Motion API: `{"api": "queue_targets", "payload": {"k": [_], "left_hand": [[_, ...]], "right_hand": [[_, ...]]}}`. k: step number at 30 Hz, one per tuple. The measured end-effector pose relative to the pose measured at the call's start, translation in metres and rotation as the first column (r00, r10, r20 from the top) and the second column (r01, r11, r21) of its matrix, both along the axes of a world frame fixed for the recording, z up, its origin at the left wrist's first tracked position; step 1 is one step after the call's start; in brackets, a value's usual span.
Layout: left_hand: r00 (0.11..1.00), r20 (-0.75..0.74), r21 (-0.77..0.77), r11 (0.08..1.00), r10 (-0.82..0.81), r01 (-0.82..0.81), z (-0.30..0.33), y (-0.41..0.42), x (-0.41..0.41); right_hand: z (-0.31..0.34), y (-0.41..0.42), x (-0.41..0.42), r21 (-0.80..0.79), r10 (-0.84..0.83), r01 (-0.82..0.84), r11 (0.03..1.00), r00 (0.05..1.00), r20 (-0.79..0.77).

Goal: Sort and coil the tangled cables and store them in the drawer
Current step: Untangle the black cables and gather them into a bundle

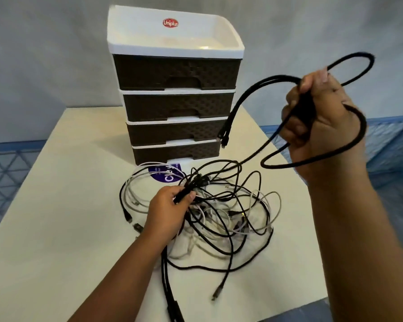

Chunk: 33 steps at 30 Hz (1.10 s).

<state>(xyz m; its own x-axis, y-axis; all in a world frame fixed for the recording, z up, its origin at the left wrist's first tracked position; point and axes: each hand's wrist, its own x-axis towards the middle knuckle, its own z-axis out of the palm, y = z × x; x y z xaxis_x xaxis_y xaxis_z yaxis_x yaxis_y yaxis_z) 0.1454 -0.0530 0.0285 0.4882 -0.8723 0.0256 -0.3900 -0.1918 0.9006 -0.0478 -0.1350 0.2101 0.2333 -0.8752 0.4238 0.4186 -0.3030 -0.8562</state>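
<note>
Nearest you, the tangle of black and white cables (219,217) lies mid-table (56,228), still knotted. Your left hand (168,210) pinches a black strand (184,192) at the heap's left edge. Your right hand (321,126), raised to the right, grips a black braided cable (249,94) in loose loops, its plugs dangling. Judgement: sorting is in hand; next, free that cable and finish the coil. Beyond, the drawer unit (177,96) stands with all four drawers closed.
</note>
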Motion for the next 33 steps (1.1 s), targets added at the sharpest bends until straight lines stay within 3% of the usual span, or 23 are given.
{"api": "queue_targets", "payload": {"k": [3,7,10,16,19,21,24,28,33], "left_hand": [[0.998,0.041,-0.054,0.998,-0.038,0.040,0.014,0.000,0.005],[0.989,-0.088,-0.111,0.987,-0.122,0.112,0.042,-0.002,0.011],[0.987,-0.099,-0.147,0.983,-0.126,0.111,0.048,-0.007,0.014],[0.974,-0.219,-0.243,0.970,-0.066,0.012,0.059,-0.003,0.014],[0.928,-0.371,-0.290,0.953,-0.033,-0.082,0.062,-0.005,0.012],[0.886,-0.463,-0.289,0.949,-0.025,-0.125,0.061,-0.008,0.012],[0.874,-0.478,-0.286,0.956,-0.090,-0.058,0.060,-0.008,0.013],[0.906,-0.389,-0.225,0.971,-0.169,0.084,0.046,-0.005,0.018],[0.966,-0.204,-0.118,0.983,-0.161,0.139,0.033,-0.006,0.022]], "right_hand": [[-0.029,-0.004,0.003,0.086,-0.018,0.038,0.996,0.975,-0.221],[-0.069,0.005,0.015,0.172,0.125,-0.049,0.984,0.874,-0.470],[-0.090,0.009,0.030,0.182,0.216,-0.135,0.974,0.800,-0.560],[-0.116,0.005,0.057,0.064,0.095,-0.072,0.995,0.650,-0.754],[-0.123,0.004,0.064,0.061,0.088,-0.066,0.996,0.591,-0.802],[-0.127,0.005,0.068,0.060,0.100,-0.088,0.994,0.590,-0.801],[-0.132,0.007,0.072,0.041,0.071,-0.062,0.997,0.613,-0.787],[-0.132,0.005,0.072,0.085,0.056,0.003,0.996,0.728,-0.684],[-0.111,0.009,0.071,0.158,0.130,-0.061,0.986,0.870,-0.475]]}}
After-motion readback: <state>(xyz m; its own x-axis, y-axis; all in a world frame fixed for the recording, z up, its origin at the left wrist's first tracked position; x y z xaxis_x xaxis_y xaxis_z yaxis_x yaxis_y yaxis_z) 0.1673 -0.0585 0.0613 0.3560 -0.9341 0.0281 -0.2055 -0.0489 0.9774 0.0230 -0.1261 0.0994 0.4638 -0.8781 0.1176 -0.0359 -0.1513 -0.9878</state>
